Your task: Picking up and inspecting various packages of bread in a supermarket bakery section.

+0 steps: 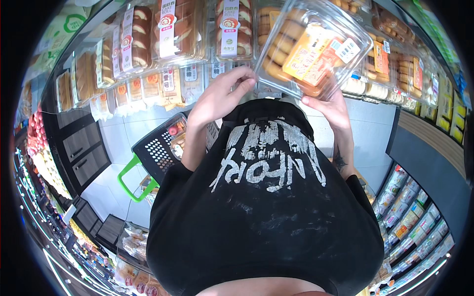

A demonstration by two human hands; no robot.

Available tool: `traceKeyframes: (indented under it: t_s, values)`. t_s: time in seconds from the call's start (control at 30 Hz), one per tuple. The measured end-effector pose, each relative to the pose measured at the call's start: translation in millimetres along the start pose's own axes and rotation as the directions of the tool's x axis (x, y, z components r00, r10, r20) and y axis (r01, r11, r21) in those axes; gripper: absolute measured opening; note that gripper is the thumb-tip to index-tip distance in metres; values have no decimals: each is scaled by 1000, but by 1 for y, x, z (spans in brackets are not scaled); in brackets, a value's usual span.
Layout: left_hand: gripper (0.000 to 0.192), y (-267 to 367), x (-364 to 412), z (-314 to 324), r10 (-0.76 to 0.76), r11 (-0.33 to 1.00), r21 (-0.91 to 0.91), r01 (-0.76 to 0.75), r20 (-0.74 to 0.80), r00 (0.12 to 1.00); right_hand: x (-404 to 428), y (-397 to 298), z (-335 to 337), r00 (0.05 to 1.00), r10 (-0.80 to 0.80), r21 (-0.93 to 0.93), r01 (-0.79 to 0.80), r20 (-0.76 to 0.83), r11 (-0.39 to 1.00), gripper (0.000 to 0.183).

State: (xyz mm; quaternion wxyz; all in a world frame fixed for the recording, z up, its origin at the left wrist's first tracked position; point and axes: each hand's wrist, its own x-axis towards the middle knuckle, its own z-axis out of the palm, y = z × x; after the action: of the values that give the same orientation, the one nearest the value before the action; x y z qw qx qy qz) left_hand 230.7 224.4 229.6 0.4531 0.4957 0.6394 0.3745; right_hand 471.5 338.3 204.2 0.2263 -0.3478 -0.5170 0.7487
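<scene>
My right hand (327, 107) holds a clear plastic clamshell box (274, 63) of round pastries from below, its thumb on the near edge. The box is tilted in front of my body and bears an orange label (311, 55) and a white barcode sticker (348, 50). My left hand (222, 90) is at the box's left corner with its fingers curled. Its fingertips meet the box edge there, but I cannot tell whether they grip it. Behind the box, similar pastry boxes (377, 63) and packs of cake roll (230, 29) stand on the display shelf.
A black shopping basket (157, 148) with a green handle (127, 177) stands on the tiled floor (111, 137) at left, with packaged food inside. Bagged breads (172, 87) hang along a lower shelf. Dark cabinets (79, 155) are at left, and shelves of packets (407, 218) at right.
</scene>
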Motion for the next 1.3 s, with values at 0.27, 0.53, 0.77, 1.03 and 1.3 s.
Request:
traceKeyframes:
  t_s: [0.27,0.53,0.77,1.03,1.3]
  values:
    - [19,-14,1,6,153,948,285,-142,-16,988,0,12,-12,995,-51,-401,79,80,913,72]
    - [18,-37,0,21,144,936,285,-207,226,963,-1,-6,-15,996,-77,-397,86,39,914,74]
    - [16,-33,16,24,112,992,-69,-104,124,986,10,-14,-15,989,94,-43,-99,-116,994,61]
    - [16,-25,40,34,-42,897,-442,-3,-94,995,28,-1,1,937,-46,87,81,-347,993,35]
    - [14,-29,45,35,-63,842,-538,-34,-162,985,36,-2,6,935,-62,81,96,-348,992,36]
